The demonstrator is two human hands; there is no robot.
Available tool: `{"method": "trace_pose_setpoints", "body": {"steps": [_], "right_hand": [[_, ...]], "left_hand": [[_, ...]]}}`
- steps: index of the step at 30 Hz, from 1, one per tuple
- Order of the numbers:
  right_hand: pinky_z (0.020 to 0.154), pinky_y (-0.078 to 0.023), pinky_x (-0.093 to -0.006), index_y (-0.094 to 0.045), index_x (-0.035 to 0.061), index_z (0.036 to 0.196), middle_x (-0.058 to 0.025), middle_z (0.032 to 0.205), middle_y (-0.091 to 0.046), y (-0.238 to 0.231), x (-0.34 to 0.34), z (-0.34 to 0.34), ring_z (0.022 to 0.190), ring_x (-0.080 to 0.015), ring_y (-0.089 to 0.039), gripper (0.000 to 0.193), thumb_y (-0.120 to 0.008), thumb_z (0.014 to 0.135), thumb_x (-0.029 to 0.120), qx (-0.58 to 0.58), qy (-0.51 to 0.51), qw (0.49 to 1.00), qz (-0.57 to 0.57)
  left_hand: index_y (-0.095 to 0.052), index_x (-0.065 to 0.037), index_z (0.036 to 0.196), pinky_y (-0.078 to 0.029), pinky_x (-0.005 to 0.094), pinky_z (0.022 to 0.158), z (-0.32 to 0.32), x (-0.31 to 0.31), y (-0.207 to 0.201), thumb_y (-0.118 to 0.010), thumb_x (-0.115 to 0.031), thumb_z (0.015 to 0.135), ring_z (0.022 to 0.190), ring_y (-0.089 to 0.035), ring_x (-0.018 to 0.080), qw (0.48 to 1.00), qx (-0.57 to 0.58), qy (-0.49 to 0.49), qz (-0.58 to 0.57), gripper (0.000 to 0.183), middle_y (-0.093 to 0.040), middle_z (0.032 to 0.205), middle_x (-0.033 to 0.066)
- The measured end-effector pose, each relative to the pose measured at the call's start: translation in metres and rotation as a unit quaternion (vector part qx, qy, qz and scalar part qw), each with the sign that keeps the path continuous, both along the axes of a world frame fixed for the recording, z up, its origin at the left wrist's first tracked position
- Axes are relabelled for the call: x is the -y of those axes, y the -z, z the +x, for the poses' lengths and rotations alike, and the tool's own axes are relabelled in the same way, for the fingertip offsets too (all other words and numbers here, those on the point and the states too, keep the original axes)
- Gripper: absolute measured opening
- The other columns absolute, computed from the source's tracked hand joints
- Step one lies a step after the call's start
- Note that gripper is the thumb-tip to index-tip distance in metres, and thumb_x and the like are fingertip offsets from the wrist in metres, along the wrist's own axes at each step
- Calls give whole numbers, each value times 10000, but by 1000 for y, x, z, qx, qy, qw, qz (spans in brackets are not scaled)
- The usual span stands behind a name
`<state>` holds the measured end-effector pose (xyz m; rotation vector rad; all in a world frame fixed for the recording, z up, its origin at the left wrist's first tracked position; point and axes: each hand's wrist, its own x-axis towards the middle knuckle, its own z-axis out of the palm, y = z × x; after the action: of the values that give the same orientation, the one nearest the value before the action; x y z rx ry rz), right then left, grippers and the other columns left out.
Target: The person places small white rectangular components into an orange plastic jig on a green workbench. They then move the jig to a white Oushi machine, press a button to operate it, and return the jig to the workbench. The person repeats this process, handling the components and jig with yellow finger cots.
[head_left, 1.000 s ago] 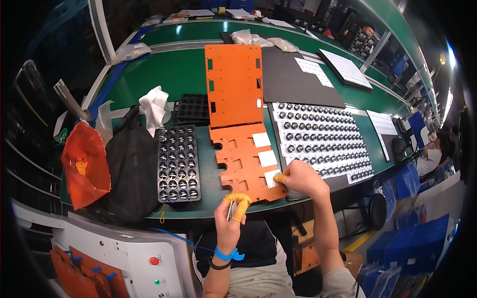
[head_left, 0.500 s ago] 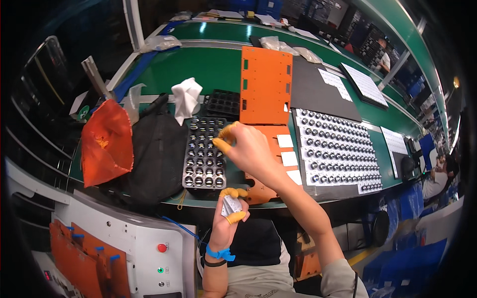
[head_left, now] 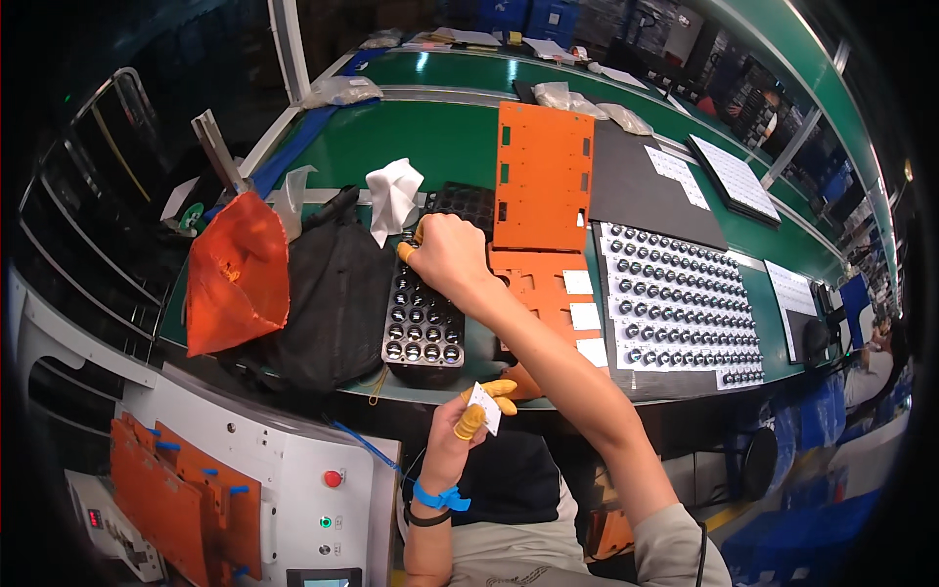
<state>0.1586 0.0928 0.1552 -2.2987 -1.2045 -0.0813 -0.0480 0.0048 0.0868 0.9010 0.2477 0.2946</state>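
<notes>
My left hand (head_left: pixel 452 440), with yellow finger covers, is closed on a small white square plate (head_left: pixel 486 409), pinched between thumb and fingers near the bench's front edge. My right hand (head_left: pixel 450 256) reaches over the far end of a black tray (head_left: pixel 423 365), knuckles up and fingers bent down toward its cells. Its fingertips are mostly hidden, so I cannot make out what they pinch. Small round black parts with shiny tops (head_left: pixel 413 333) sit in rows in the tray. Right of the tray lies an orange fixture (head_left: pixel 533 269) bearing several white plates (head_left: pixel 585 316), its orange lid (head_left: pixel 544 176) raised.
On the right, a dark mat (head_left: pixel 665 386) carries rows of white plates with black round parts (head_left: pixel 685 303). A black bag (head_left: pixel 333 293), an orange pouch (head_left: pixel 238 274) and a crumpled white cloth (head_left: pixel 395 196) lie left. A white machine panel with a red button (head_left: pixel 334 478) stands at lower left.
My right hand has moved from the tray's right side to its far end. My left hand has turned, showing the white plate more upright between its fingers. The whole view has shifted slightly.
</notes>
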Motion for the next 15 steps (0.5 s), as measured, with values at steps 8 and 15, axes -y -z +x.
{"method": "trace_pose_setpoints", "body": {"steps": [8,15], "right_hand": [[679,-498,-270,-691,-13,1068,-73,879,-699,-33,89,-22,761,-122,-609,270,-743,842,125,-231,-133,944,196],[675,-464,-282,-709,47,1068,-44,909,-647,-30,197,-45,814,-152,-614,268,-757,806,67,-288,-206,911,213]], "left_hand": [[-494,35,1351,-305,173,533,13,11,-2,-662,-529,921,617,-400,4,995,47,-84,-24,729,-687,1089,100],[-503,-48,1325,-508,204,764,22,25,-5,-796,-573,781,995,-619,91,986,36,-157,-31,810,-627,1148,32]]}}
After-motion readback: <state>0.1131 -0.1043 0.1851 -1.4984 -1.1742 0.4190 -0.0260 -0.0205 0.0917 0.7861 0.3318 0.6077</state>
